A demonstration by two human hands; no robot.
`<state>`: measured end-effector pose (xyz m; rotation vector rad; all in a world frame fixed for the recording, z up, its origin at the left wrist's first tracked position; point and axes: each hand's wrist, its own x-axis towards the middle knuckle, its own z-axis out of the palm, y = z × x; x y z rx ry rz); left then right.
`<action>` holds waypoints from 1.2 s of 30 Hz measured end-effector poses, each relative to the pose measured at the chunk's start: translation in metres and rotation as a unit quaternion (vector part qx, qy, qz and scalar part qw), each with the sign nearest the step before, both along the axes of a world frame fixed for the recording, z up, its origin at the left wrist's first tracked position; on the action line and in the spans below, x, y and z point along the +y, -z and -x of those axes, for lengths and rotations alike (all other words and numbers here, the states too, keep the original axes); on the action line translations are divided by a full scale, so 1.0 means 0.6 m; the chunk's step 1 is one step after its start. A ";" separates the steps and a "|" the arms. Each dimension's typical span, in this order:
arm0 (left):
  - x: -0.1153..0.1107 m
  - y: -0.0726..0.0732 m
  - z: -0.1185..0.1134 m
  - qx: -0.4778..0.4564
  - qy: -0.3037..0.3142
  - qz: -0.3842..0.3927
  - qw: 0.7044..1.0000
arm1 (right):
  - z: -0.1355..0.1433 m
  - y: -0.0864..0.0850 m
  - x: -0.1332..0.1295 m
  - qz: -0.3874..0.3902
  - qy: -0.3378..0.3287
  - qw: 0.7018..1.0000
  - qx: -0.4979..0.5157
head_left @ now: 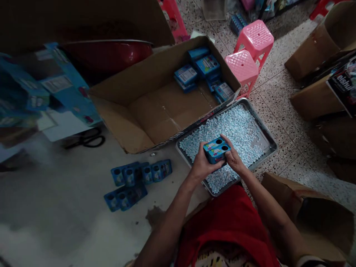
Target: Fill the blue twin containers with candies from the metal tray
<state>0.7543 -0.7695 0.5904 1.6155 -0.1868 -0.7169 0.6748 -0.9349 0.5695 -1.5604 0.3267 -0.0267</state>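
Two small blue boxes [216, 149], side by side with a dark round hole in each top, are held above a metal tray [269, 150] of pale blue and white pellets [236, 124]. My left hand [200, 163] grips them from the left, its fingers wrapped underneath. On the other side my right hand [233, 157] closes on their right ends. Several more blue boxes [129, 176] with round holes stand in two groups on the grey surface to the left.
A large open carton [158, 115] holds several blue boxes [207, 66] at its far end. Black scissors [90, 141] lie left of it, near blue packaging [66, 85]. Pink stools [243, 66] stand beyond the tray. Brown cartons [314, 48] line the right side.
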 end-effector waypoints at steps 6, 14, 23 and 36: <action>0.013 0.018 -0.019 0.011 0.032 -0.035 0.999 | -0.027 0.007 -0.004 -0.014 -0.017 1.000 0.023; 0.022 0.058 0.011 0.108 -0.043 0.049 0.992 | -0.043 0.018 -0.054 0.124 -0.129 0.984 -0.010; 0.099 0.152 -0.101 0.133 -0.138 0.086 0.978 | -0.208 0.122 -0.329 0.407 0.031 0.910 -0.079; -0.065 0.135 -0.028 0.029 -0.032 0.051 0.998 | -0.118 0.164 -0.160 0.067 0.132 0.984 0.095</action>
